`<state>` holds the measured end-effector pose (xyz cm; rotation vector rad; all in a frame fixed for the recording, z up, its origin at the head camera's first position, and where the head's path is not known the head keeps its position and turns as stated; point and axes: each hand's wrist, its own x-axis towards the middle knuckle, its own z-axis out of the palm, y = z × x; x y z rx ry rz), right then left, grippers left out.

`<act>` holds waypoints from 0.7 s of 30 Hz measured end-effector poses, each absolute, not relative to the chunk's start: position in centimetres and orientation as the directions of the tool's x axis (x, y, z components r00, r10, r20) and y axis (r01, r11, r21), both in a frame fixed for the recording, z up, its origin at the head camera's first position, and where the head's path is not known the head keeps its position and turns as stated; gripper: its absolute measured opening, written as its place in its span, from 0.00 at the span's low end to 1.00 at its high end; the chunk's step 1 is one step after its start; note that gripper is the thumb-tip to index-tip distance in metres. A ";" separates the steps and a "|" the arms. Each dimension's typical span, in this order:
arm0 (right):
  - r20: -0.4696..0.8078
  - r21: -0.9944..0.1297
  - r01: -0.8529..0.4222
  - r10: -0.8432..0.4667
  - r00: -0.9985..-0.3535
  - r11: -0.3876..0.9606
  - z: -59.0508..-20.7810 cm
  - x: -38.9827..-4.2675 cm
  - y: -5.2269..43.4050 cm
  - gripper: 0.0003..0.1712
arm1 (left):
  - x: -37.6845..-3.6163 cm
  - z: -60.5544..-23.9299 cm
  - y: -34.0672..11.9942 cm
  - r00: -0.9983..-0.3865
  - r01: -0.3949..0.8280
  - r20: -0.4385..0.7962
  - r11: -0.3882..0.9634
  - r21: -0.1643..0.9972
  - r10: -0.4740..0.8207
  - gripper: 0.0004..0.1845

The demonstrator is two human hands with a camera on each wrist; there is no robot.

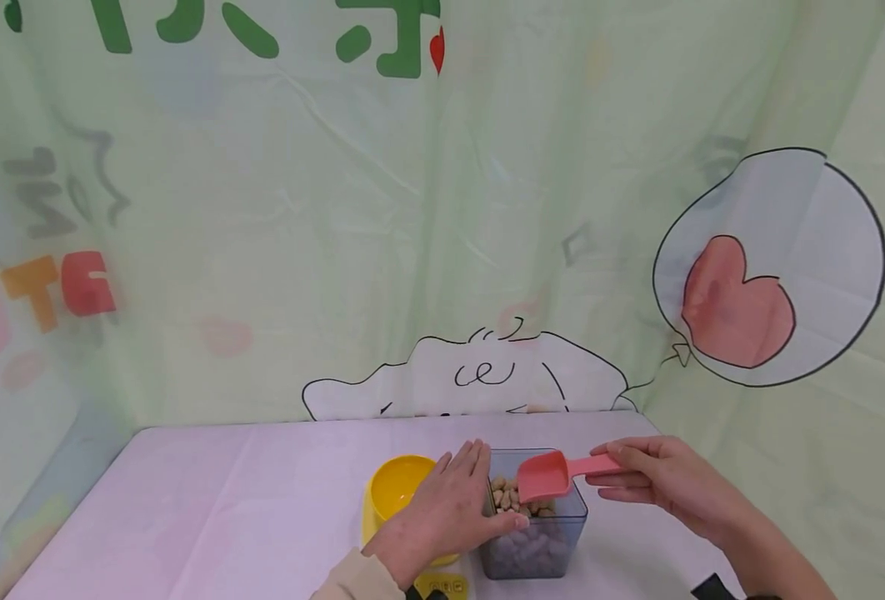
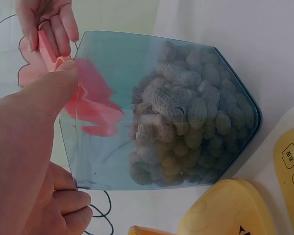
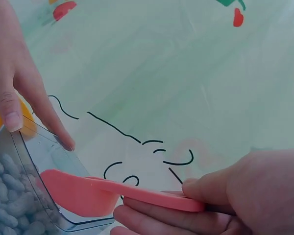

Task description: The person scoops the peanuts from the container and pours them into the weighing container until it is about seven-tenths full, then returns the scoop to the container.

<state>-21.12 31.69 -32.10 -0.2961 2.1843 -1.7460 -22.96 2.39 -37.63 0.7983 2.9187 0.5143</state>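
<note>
A see-through bluish plastic box (image 1: 527, 550) holds unshelled peanuts (image 2: 191, 107). My left hand (image 1: 450, 510) spans its left side, the thumb over the near rim and the fingers reaching to the far left corner. A pink scoop (image 1: 543, 477) hangs tilted over the box mouth, its head partly below the rim in the right wrist view. No peanuts show on the scoop in the head view. My right hand (image 1: 671, 483) pinches the scoop's handle between thumb and fingers, to the right of the box.
A yellow bowl (image 1: 399, 483) sits left of the box, partly behind my left hand. Under it is a yellow base with button markings (image 1: 442, 586). Both stand on a pale cloth-covered table (image 1: 262, 500). A printed curtain (image 1: 487, 208) hangs behind the table.
</note>
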 end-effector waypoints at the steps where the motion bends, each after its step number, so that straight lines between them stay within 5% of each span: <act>1: -0.125 -0.969 0.039 -0.348 -0.929 0.244 -31.9 -21.0 31.6 0.30 | -23.0 -37.6 2.4 -0.862 0.483 0.018 0.808 0.338 0.507 0.56; 9: -0.057 -0.888 -0.066 -0.251 -0.966 0.455 -30.6 -20.3 29.7 0.26 | -22.9 -37.5 2.4 -0.860 0.487 0.017 0.812 0.323 0.509 0.56; 21: -0.067 -0.793 -0.002 -0.091 -0.994 0.610 -31.6 -20.7 27.4 0.16 | -23.0 -37.7 2.4 -0.865 0.475 0.004 0.815 0.331 0.502 0.57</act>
